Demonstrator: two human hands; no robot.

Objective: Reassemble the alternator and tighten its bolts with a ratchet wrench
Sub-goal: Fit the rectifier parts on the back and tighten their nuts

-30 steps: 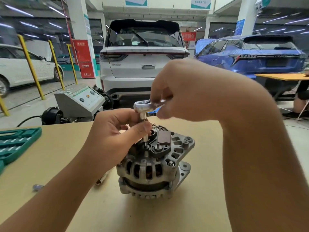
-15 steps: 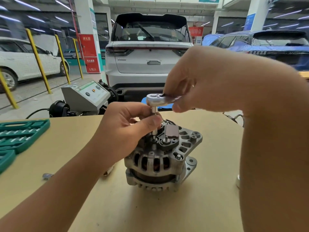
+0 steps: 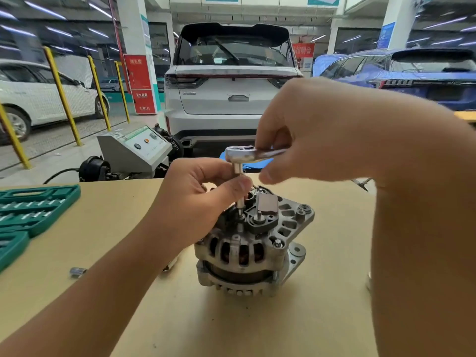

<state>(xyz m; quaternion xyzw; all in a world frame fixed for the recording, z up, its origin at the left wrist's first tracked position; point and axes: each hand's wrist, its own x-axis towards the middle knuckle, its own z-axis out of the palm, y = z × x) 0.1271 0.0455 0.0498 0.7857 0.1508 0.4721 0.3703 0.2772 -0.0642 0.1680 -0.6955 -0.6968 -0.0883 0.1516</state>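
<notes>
A silver alternator (image 3: 247, 256) stands upright in the middle of the tan table (image 3: 322, 318), its black rear cover part facing up. A chrome ratchet wrench (image 3: 243, 154) hovers over it, with a thin extension running straight down onto a bolt on top of the alternator. My right hand (image 3: 324, 130) grips the ratchet's handle from the right. My left hand (image 3: 198, 199) pinches the extension between thumb and fingers just below the ratchet head.
A green socket set case (image 3: 33, 210) lies open at the table's left edge. A small loose socket (image 3: 77, 271) lies left of my left forearm. Behind the table stand a grey test machine (image 3: 134, 148), a white car (image 3: 231, 88) and a blue car (image 3: 412, 76).
The camera view has shifted a little, so everything sits slightly further right and lower. Both hands keep the same hold on the ratchet and extension over the alternator.
</notes>
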